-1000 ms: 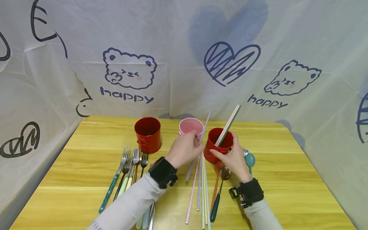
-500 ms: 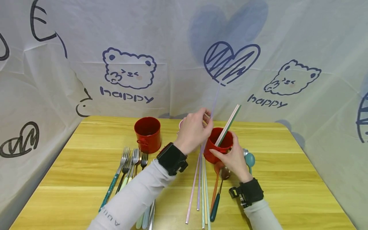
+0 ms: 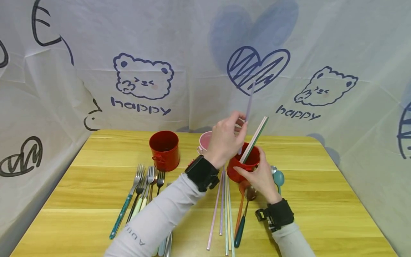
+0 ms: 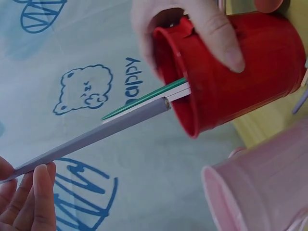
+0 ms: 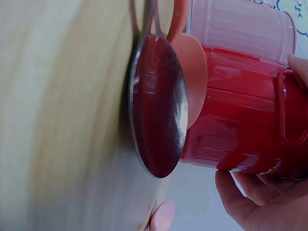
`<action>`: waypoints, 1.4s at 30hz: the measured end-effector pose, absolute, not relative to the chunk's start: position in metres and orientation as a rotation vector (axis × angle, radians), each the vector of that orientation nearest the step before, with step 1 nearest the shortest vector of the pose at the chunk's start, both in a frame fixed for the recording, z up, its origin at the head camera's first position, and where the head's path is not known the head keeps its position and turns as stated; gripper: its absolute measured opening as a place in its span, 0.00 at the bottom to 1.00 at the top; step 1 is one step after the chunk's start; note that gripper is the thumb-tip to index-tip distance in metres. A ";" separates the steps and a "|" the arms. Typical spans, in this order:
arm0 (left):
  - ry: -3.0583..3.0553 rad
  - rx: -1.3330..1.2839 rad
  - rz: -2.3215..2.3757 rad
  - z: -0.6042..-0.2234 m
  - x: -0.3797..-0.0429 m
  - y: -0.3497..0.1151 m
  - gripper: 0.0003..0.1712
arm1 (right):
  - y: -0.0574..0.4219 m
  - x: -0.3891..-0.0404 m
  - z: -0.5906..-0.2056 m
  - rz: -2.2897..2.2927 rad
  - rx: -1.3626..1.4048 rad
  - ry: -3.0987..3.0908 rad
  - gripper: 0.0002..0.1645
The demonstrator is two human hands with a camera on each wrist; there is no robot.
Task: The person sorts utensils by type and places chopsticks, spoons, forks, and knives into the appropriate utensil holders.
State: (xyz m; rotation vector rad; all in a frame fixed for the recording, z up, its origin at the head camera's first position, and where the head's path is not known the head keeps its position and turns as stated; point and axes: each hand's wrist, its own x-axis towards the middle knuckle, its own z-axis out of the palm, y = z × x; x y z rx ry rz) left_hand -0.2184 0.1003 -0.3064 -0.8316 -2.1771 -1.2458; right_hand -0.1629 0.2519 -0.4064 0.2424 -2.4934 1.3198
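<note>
My left hand (image 3: 226, 139) pinches a lavender chopstick (image 3: 250, 101) near its middle, holding it tilted over the right red bucket (image 3: 232, 172). In the left wrist view, the chopstick's lower tip (image 4: 163, 105) is right at the bucket's mouth. White and green chopsticks (image 3: 255, 140) lean in that bucket toward the back right. My right hand (image 3: 261, 175) grips the bucket's right side, thumb at the front and fingers behind. Several pastel chopsticks (image 3: 221, 210) lie on the table in front of it. Just behind my left hand is a pink bucket (image 3: 204, 140), partly hidden.
Another red bucket (image 3: 165, 153) stands at the left on the wooden table (image 3: 83, 200). Several forks (image 3: 128, 200) lie before it. Close to the right bucket are an orange spoon (image 3: 240, 207), a green-handled metal spoon (image 3: 241, 228) and a teal spoon (image 3: 279, 178). A printed cloth (image 3: 199, 89) hangs behind.
My left hand has lifted the lavender chopstick off the table area and carried it up and right to above the right red bucket. My right hand keeps its grip on the bucket.
</note>
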 end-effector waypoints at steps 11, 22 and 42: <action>-2.380 -0.836 -1.139 -0.329 -0.222 0.108 0.10 | 0.254 -0.169 -0.416 1.312 0.237 -2.496 0.53; -2.606 -0.772 -0.997 -0.351 -0.225 0.110 0.13 | 0.266 -0.183 -0.438 1.264 0.217 -2.510 0.58; -2.697 -0.767 -0.940 -0.375 -0.216 0.080 0.07 | 0.268 -0.180 -0.438 1.264 0.200 -2.513 0.57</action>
